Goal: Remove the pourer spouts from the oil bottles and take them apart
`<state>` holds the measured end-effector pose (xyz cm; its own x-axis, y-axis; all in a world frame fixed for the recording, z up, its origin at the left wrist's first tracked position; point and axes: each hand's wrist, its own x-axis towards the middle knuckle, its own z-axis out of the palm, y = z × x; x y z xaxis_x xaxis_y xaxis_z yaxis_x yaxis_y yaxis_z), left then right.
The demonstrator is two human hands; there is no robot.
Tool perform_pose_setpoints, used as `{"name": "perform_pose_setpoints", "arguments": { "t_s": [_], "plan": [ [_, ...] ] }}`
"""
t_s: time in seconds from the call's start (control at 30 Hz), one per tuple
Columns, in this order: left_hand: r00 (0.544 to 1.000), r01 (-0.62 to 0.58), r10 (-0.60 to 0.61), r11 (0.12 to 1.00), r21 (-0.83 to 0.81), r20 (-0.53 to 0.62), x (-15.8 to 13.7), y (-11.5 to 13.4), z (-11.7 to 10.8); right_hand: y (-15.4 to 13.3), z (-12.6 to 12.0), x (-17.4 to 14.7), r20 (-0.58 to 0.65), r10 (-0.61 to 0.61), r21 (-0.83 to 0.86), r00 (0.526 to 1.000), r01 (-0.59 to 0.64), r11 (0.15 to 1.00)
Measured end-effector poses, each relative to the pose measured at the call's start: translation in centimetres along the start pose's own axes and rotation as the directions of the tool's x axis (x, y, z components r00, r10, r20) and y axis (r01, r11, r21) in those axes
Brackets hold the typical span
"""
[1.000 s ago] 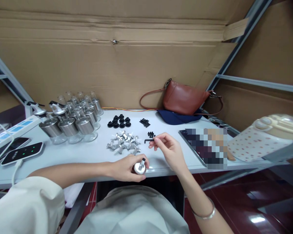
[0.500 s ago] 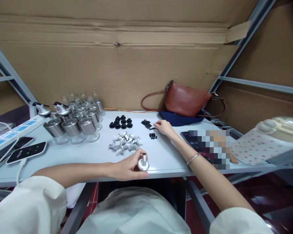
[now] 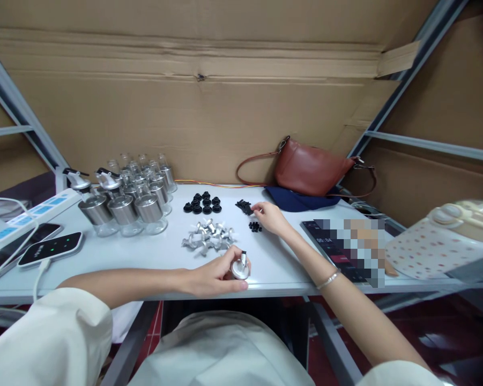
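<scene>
My left hand [image 3: 221,273] is closed around a silver pourer top [image 3: 239,269], holding it near the table's front edge. A short spout with a black tip sticks up from its round base. Farther off, my right hand [image 3: 270,217] reaches in, thumb and finger pinched at the right side of a pile of small black strips [image 3: 243,206]. Whatever lies between those fingertips is too small to make out. Just below the strips sit several tiny black caps [image 3: 255,227]. A heap of silver pourer tops [image 3: 209,236] lies beyond my left hand, and several black ring-shaped stoppers [image 3: 203,203] stand behind it.
Several glass-and-steel bottles [image 3: 123,209] crowd the left, two with pourers fitted. A power strip [image 3: 36,217] and a black device with green lights [image 3: 50,249] lie beside them. At right are a phone [image 3: 325,241], a brown bag [image 3: 313,169] on dark blue cloth, and a spotted container [image 3: 438,241].
The view has shifted slightly. My right fingertips, earlier at a black strip beside the pile, are now closer against the pile. The pourer top in my left hand has tilted, its spout leaning right.
</scene>
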<state>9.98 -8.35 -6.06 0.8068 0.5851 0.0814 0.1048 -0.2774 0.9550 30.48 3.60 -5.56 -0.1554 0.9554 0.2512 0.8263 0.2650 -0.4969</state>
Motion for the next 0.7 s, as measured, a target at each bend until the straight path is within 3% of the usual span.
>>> {"name": "perform_pose_setpoints", "arguments": {
  "t_s": [0.1,0.17,0.27,0.37,0.5,0.7],
  "plan": [
    [1.000,0.031,-0.032,0.990,-0.135,0.000,0.1,-0.3,0.0,-1.8,-0.7,-3.6,-0.073,-0.081,0.096,0.994,0.087,0.992],
    [0.999,0.038,-0.038,0.977,-0.211,0.007,0.2,-0.6,-0.1,-2.8,-0.7,-6.8,-0.142,-0.232,0.321,0.962,0.267,0.909],
    [0.999,0.027,-0.021,0.961,-0.274,0.025,0.4,-0.7,-0.1,-3.6,0.2,-10.4,-0.186,-0.439,0.427,0.879,0.474,0.770],
    [0.999,0.044,-0.038,0.962,-0.271,0.027,0.5,-0.7,-0.1,-3.7,1.3,-11.6,-0.244,-0.555,0.415,0.795,0.603,0.681],
    [0.997,0.076,-0.076,0.957,-0.280,0.010,0.7,-0.7,-0.1,-3.8,1.9,-11.1,-0.242,-0.612,0.375,0.753,0.654,0.657],
    [0.992,0.110,-0.127,0.929,-0.354,-0.025,0.6,-0.6,0.0,-3.7,1.7,-11.4,-0.239,-0.588,0.419,0.773,0.628,0.656]
  ]
}}
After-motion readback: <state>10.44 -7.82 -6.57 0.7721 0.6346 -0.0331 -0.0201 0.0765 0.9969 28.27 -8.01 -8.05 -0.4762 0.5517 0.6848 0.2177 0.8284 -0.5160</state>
